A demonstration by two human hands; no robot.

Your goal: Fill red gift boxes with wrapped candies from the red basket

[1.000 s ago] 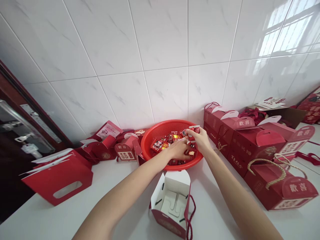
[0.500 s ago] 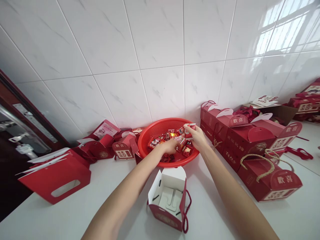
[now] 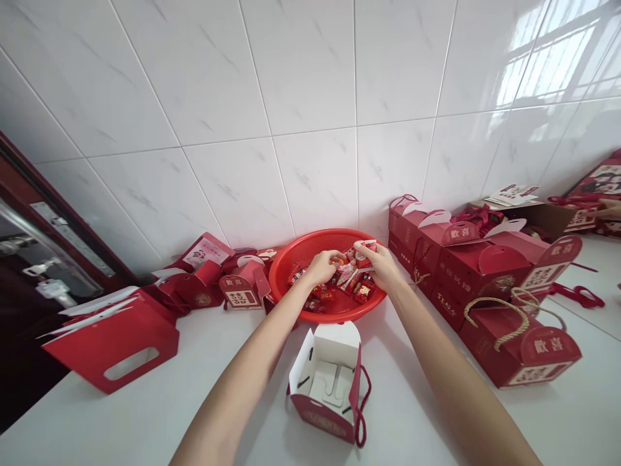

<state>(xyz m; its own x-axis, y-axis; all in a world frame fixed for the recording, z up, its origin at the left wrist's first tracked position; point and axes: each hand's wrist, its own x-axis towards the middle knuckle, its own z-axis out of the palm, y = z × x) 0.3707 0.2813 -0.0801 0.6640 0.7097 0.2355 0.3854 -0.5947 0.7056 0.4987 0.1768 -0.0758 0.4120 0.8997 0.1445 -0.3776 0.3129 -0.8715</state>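
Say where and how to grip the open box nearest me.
Pinch the open box by its near wall, probably best from your side: it stands upright, that wall's top edge is exposed, and the cord hangs at the right.

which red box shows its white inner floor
The box directly in front of the red basket, with its top open; the other boxes sit off to the sides and show no inner floor.

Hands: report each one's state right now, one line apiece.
Left hand: curled over wrapped packets in the red basket; grip cannot be told.
Right hand: closed, holding at least one red-and-white packet.
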